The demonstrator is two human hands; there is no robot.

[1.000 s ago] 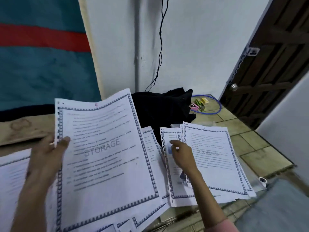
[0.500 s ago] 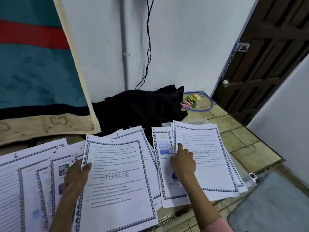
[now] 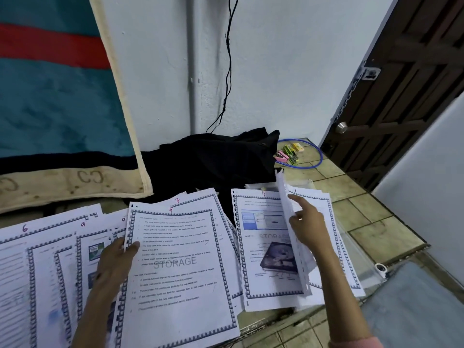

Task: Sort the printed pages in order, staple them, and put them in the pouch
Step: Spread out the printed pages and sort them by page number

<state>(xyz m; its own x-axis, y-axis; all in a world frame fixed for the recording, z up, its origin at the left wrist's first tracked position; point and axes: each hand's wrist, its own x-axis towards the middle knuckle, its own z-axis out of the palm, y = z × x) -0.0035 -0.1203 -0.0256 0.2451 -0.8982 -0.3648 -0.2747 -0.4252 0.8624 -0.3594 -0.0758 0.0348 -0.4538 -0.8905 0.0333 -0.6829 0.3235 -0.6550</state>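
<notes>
Printed pages with blue borders lie spread over the tiled counter. My left hand (image 3: 114, 263) grips the left edge of the page marked 5 (image 3: 180, 277), thumb on top. My right hand (image 3: 305, 226) pinches several sheets (image 3: 292, 237) of the right stack and holds them lifted on edge, index finger stretched out. Under them the page marked 4 (image 3: 261, 247), with a hard-disk picture, lies exposed. Pages marked 6 (image 3: 25, 259), 9 and 7 (image 3: 193, 200) overlap at the left. A clear plastic pouch (image 3: 361, 267) lies under the right stack.
A black cloth (image 3: 213, 159) is heaped against the wall behind the pages. Small staplers and staple boxes (image 3: 288, 153) sit inside a blue ring at the back right. A brown door (image 3: 401, 96) stands at the right. The counter edge runs near my body.
My left hand has brought page 5 down flat over the left spread. My right hand went from resting on the right stack to lifting its top sheets, uncovering page 4.
</notes>
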